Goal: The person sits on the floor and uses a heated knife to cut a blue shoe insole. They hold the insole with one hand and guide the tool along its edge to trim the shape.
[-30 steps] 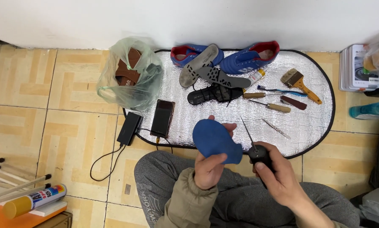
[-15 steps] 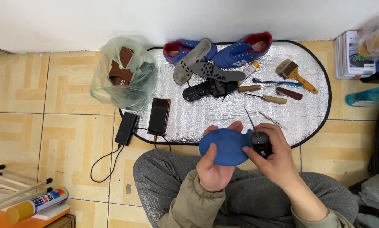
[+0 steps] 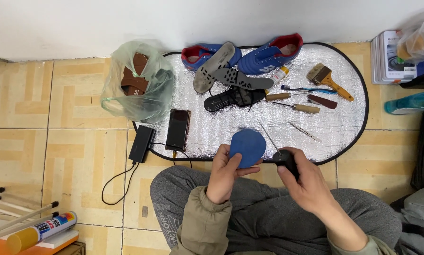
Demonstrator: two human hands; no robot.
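My left hand (image 3: 225, 172) holds a flat blue piece of sole material (image 3: 248, 147) upright over the near edge of the silver mat (image 3: 344, 127). My right hand (image 3: 306, 182) grips an awl by its black round handle (image 3: 285, 159); the thin metal shaft (image 3: 270, 138) points up and away beside the blue piece. I sit cross-legged in grey trousers below both hands.
On the mat lie two blue shoes (image 3: 268, 55), grey insoles (image 3: 215, 66), a black sandal (image 3: 233, 98), a brush (image 3: 326, 79), wooden-handled tools (image 3: 294, 107), a phone (image 3: 178, 129). A power bank (image 3: 142, 143) and a green bag (image 3: 139, 85) sit left. A spray can (image 3: 42, 231) lies bottom left.
The blue piece has turned from lying flat across to standing more upright in my left hand. The awl hand has moved slightly apart from it, to the right.
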